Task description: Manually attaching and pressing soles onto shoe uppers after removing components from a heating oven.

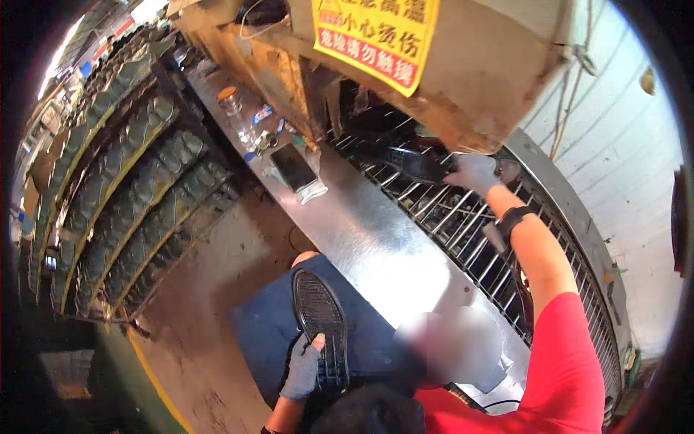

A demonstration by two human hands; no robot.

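Red sleeve (567,362) outstretched, I should steady the black shoe sole (318,304) over my blue-clad lap (262,322), left grip (303,367) clamped on its near end, and ease my right grip (473,173), closure unclear, along the barred conveyor (486,254).

A pale wall (629,137) fills the right; racks (194,108) crowd the left; a shiny worktop (376,242) runs diagonally mid-frame; brownish floor (206,325), lower left; bright light, upper left.
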